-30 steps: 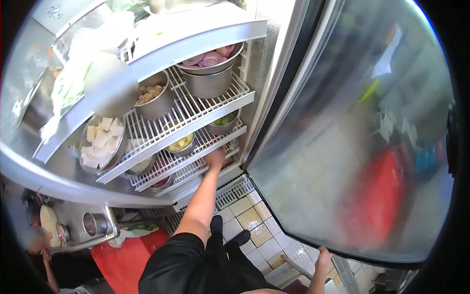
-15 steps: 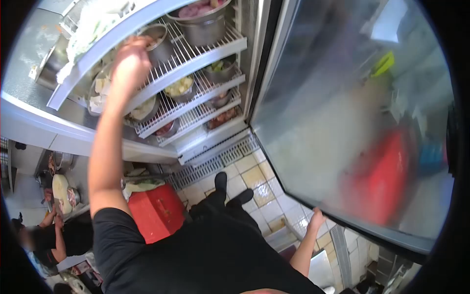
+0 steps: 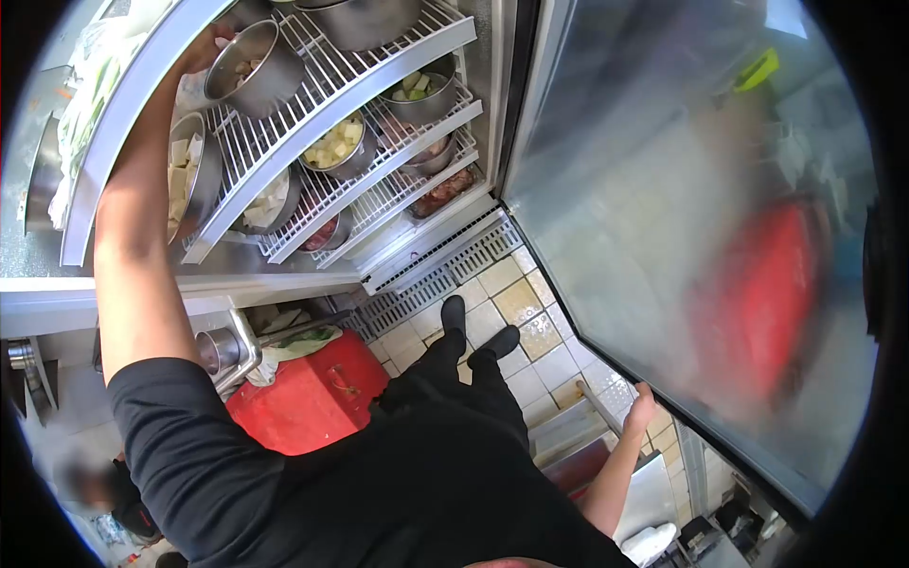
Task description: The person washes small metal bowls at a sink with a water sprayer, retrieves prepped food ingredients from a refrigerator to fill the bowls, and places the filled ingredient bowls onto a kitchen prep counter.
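My left hand (image 3: pixel 201 52) reaches deep into an open refrigerator, past the white rim of an upper shelf (image 3: pixel 142 114). It is beside a round metal pot (image 3: pixel 270 80) with small pieces of food inside. The fingers are partly hidden behind that pot's rim, so their grip is unclear. A bigger metal pot (image 3: pixel 365 21) stands farther right on the same wire rack. Near my left forearm is a metal bowl of pale blocks (image 3: pixel 182 180). Low on the right, my right hand (image 3: pixel 641 407) is closed at the edge of the glass door (image 3: pixel 615 237).
Lower racks hold pots of yellow cubes (image 3: pixel 333 144), green chunks (image 3: pixel 414 87) and meat (image 3: pixel 442 192). A red box (image 3: pixel 308 398) stands below the refrigerator. Beside the tiled floor (image 3: pixel 516 301) runs a drain grate (image 3: pixel 440 279). Another person (image 3: pixel 133 502) is at lower left.
My left hand has gone farther up and left into the refrigerator, beside the small pot. The view has shifted closer to the shelves. My right hand stays at the door's edge.
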Demonstrator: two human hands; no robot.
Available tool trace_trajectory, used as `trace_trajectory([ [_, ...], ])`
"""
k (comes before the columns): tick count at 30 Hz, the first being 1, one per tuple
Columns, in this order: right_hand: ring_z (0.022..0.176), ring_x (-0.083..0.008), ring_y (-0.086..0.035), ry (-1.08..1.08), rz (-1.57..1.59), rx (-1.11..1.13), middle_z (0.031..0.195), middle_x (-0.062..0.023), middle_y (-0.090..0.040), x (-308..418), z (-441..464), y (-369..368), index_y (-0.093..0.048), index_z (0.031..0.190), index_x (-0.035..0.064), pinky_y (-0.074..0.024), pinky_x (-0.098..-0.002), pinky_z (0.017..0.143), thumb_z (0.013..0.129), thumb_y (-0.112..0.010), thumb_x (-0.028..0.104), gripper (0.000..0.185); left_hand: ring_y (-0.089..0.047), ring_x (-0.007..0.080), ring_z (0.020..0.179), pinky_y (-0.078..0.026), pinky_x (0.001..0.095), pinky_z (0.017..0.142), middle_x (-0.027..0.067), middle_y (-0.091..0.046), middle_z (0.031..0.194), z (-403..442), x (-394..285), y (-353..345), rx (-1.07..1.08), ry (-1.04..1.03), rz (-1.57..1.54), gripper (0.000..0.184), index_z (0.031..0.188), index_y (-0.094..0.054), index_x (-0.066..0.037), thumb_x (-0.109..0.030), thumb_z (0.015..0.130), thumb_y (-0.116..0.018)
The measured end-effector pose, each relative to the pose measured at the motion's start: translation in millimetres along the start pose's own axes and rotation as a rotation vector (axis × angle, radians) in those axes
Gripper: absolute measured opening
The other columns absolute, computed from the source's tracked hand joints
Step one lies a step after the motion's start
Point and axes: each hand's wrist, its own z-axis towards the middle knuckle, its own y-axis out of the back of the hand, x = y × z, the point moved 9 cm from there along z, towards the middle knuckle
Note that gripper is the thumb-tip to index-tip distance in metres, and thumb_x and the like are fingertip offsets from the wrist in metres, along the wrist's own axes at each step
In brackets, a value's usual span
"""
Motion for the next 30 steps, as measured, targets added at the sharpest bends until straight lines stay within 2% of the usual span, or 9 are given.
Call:
trace_trajectory([
  [3,0.089,-0.0202,-0.054,-0.047,-0.113,-0.011,0.094,-0.0042,-0.06,-19.6,2.2,8.8,-0.063,0.092,-0.0019,-0.0437,-0.0325,0.085,0.071,-0.061,0.0,0.021,-0.06,0.0362,0.109,-0.046,0.0443,0.097,0.0195,-0.063,0.119,-5.0,5.5,-2.8,-0.008,-0.009,0.033,0.032,0.117,-0.064,-0.009,-0.025,0.091,-0.055],
  [5,0.088,-0.0199,-0.054,-0.071,-0.074,-0.017,0.094,-0.0041,-0.06,-18.2,-6.6,8.7,-0.063,0.091,-0.0019,-0.0438,-0.0324,0.084,0.072,-0.061,0.0,0.019,-0.059,0.0365,0.11,-0.046,0.0446,0.098,0.0197,-0.063,0.12,-4.8,5.5,-5.4,-0.013,-0.016,0.054,0.033,0.118,-0.064,-0.009,-0.026,0.091,-0.055],
  [7,0.084,-0.0192,-0.053,-0.003,-0.041,-0.021,0.091,-0.0034,-0.059,0.0,-18.5,3.1,-0.062,0.086,-0.0021,-0.0438,-0.0323,0.082,0.073,-0.061,0.002,0.014,-0.059,0.0367,0.111,-0.045,0.0448,0.098,0.0199,-0.062,0.121,-5.6,3.8,-10.6,-0.011,-0.012,0.078,0.034,0.119,-0.063,-0.009,-0.027,0.091,-0.056],
  [11,0.081,-0.0187,-0.051,-0.041,-0.078,-0.018,0.084,-0.0015,-0.057,20.4,-34.5,-3.7,-0.062,0.08,-0.0022,-0.0435,-0.0321,0.08,0.073,-0.06,0.004,0.009,-0.058,0.0371,0.112,-0.045,0.0454,0.098,0.0203,-0.061,0.122,6.3,2.9,-19.6,-0.007,-0.015,0.132,0.036,0.121,-0.062,-0.01,-0.028,0.09,-0.057],
  [18,0.087,-0.0189,-0.053,-0.045,-0.028,-0.02,0.091,-0.0026,-0.058,10.4,-25.8,-0.5,-0.063,0.086,-0.0018,-0.0429,-0.0314,0.085,0.073,-0.06,0.004,0.015,-0.056,0.0378,0.115,-0.044,0.0463,0.099,0.0209,-0.059,0.125,10.7,4.7,-29.1,-0.008,-0.017,0.269,0.04,0.124,-0.06,-0.011,-0.031,0.09,-0.059],
  [21,0.089,-0.0193,-0.054,-0.074,-0.036,-0.011,0.093,-0.0036,-0.06,7.8,-21.5,-0.7,-0.064,0.09,-0.0021,-0.0429,-0.0322,0.086,0.073,-0.06,0.002,0.018,-0.055,0.0381,0.116,-0.044,0.0467,0.1,0.0212,-0.058,0.127,5.4,8.2,-20.0,-0.132,0.001,0.217,0.042,0.126,-0.06,-0.011,-0.032,0.089,-0.06],
  [23,0.092,-0.0196,-0.053,-0.055,-0.04,-0.006,0.095,-0.0036,-0.059,16.1,-20.5,-4.3,-0.063,0.092,-0.0014,-0.0421,-0.0314,0.088,0.07,-0.06,0.001,0.022,-0.058,0.0402,0.109,-0.045,0.0469,0.096,0.0226,-0.061,0.119,-14.2,4.1,0.8,-0.292,0.028,0.016,0.041,0.12,-0.062,-0.006,-0.032,0.089,-0.064],
  [25,0.093,-0.0198,-0.053,-0.033,-0.048,-0.008,0.097,-0.0039,-0.059,20.1,-17.1,-3.6,-0.062,0.093,-0.0011,-0.0418,-0.0311,0.089,0.068,-0.06,0.001,0.025,-0.059,0.0402,0.105,-0.045,0.0468,0.094,0.0224,-0.063,0.115,-35.6,-14.2,26.1,-0.43,-0.044,0.05,0.042,0.118,-0.062,-0.004,-0.033,0.088,-0.067],
  [30,0.094,-0.0206,-0.054,0.027,-0.046,0.0,0.099,-0.005,-0.06,0.2,5.0,5.9,-0.063,0.095,-0.0023,-0.0421,-0.0318,0.091,0.069,-0.059,0.001,0.027,-0.06,0.0395,0.101,-0.046,0.0463,0.092,0.0203,-0.064,0.113,-53.1,-19.8,31.0,-0.467,-0.152,0.115,0.037,0.113,-0.066,-0.007,-0.033,0.087,-0.068],
])
